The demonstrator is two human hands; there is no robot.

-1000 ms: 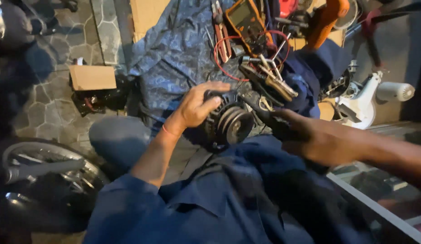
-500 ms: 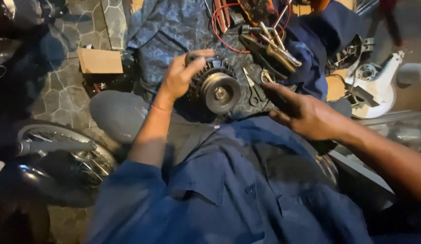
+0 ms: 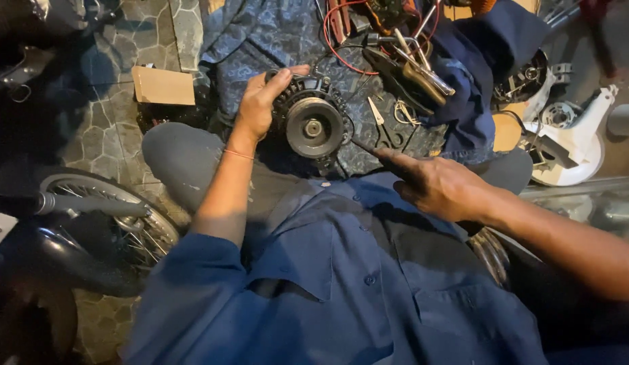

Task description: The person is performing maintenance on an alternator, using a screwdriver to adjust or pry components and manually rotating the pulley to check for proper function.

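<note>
Blue shirt [image 3: 341, 290]: nearest of all, filling the lower part of the view, both forearms reaching out over it.
Right hand [image 3: 439, 186]: hovers over the lap, forefinger stretched toward the alternator; it seems to grip a thin dark tool whose tip ends just short of the part, though the rest of it is hidden under the palm.
Left hand [image 3: 260, 105]: fingers curled over the rim of the alternator, thumb up on top, clamping it from the left side.
Alternator [image 3: 311, 122]: a dark round unit with a grey pulley facing up, lying on the patterned blue cloth [image 3: 254, 40] between the knees.
Doing it well: I judge the left hand should keep the body from rolling on the soft cloth while the tip comes in slowly and square to the housing; a slip could gouge it.
Scissors [image 3: 382, 128]: just right of the alternator, close to the right hand's path.
Pliers [image 3: 419, 71]: farther back, among red wires [image 3: 335, 30].
Cardboard box [image 3: 162, 86]: on the stone floor, left.
White casing [image 3: 571, 145]: far right.
Wheel [image 3: 118, 216]: spoked, at the left, crowding the left elbow.
</note>
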